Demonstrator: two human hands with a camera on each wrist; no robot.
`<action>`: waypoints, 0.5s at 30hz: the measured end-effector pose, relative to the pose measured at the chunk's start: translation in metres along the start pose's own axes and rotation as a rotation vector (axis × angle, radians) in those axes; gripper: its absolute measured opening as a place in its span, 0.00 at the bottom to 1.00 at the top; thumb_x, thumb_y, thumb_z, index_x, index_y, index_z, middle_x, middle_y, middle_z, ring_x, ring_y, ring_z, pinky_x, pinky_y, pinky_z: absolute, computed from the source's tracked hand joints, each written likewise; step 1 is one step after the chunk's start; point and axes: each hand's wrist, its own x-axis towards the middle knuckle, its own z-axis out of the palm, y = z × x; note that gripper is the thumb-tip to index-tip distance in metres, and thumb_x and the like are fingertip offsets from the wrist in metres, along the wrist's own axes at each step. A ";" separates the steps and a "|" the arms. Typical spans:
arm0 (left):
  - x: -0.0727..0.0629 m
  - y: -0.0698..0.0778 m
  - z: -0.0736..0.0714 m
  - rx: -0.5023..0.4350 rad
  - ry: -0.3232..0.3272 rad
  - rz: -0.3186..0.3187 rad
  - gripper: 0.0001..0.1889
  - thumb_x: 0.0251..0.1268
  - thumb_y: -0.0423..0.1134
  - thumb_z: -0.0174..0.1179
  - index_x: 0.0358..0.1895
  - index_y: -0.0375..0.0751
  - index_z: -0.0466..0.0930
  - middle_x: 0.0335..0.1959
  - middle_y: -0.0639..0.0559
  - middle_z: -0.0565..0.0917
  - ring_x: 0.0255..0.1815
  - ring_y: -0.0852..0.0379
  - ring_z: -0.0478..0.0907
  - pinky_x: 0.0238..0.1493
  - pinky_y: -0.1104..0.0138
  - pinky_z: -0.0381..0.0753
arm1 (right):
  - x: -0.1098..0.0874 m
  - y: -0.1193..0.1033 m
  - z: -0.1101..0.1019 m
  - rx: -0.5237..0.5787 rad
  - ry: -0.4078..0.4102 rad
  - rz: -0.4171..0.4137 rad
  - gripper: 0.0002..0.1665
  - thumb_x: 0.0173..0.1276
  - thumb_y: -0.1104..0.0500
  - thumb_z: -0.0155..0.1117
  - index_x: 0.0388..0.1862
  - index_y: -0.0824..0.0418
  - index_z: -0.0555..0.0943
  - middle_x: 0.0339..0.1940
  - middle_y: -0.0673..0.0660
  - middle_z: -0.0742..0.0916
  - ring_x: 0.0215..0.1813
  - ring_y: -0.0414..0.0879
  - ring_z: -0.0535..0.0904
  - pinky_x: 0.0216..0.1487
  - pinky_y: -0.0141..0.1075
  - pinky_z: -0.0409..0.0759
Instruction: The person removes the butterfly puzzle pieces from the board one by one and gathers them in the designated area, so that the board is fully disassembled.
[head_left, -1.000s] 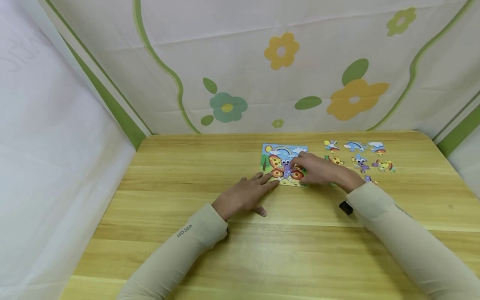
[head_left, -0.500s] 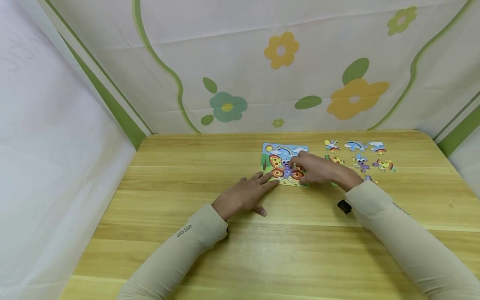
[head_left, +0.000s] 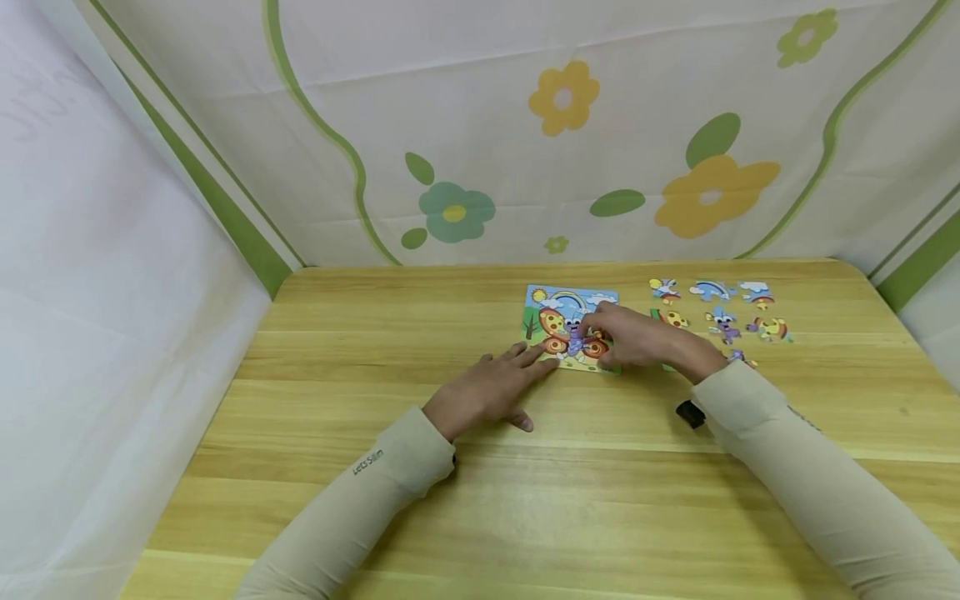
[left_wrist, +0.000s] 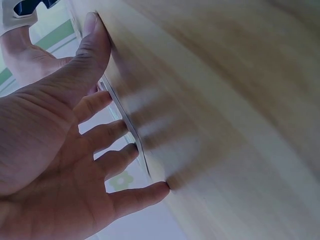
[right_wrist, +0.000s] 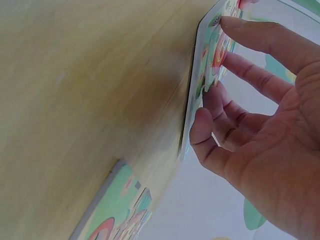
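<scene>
A butterfly picture puzzle board [head_left: 532,312] lies flat near the back of the table. My left hand [head_left: 491,392] has its fingers spread, with fingertips resting at the board's lower left edge and on the wood beside it. Over the board's right side, my right hand [head_left: 637,337] is bent down. In the right wrist view, the thumb and fingers pinch a puzzle piece [right_wrist: 215,60] with a red ring print, which stands slightly tilted out of the board. The head view hides that piece behind the hand.
Right of the board, several loose puzzle pieces lie in rows, among them a rainbow piece [head_left: 711,290] and a purple piece [head_left: 723,325]. My right forearm partly covers the lower row. A flower-printed cloth [head_left: 480,125] hangs along the table's back edge.
Both hands stay in nearly the same place, with the right one still at the board's right side. The head view shifts very slightly.
</scene>
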 end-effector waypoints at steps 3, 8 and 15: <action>0.000 0.000 0.000 0.003 0.000 0.000 0.53 0.62 0.58 0.70 0.87 0.58 0.49 0.89 0.55 0.45 0.89 0.48 0.45 0.80 0.40 0.61 | 0.000 0.000 0.000 0.002 0.004 -0.011 0.27 0.59 0.69 0.73 0.60 0.60 0.84 0.51 0.64 0.80 0.45 0.52 0.74 0.47 0.46 0.76; -0.001 0.000 0.000 -0.004 0.004 0.002 0.52 0.62 0.57 0.70 0.87 0.58 0.50 0.89 0.55 0.46 0.89 0.48 0.45 0.80 0.40 0.61 | -0.001 0.001 0.001 0.006 0.007 -0.015 0.26 0.61 0.69 0.72 0.60 0.61 0.84 0.53 0.65 0.80 0.47 0.53 0.75 0.51 0.48 0.77; -0.003 -0.001 -0.001 -0.010 0.010 0.010 0.52 0.63 0.57 0.69 0.87 0.58 0.50 0.89 0.54 0.46 0.89 0.47 0.46 0.80 0.39 0.61 | -0.002 0.001 0.002 0.016 0.013 -0.004 0.27 0.61 0.69 0.70 0.61 0.61 0.83 0.54 0.64 0.79 0.48 0.54 0.76 0.52 0.49 0.78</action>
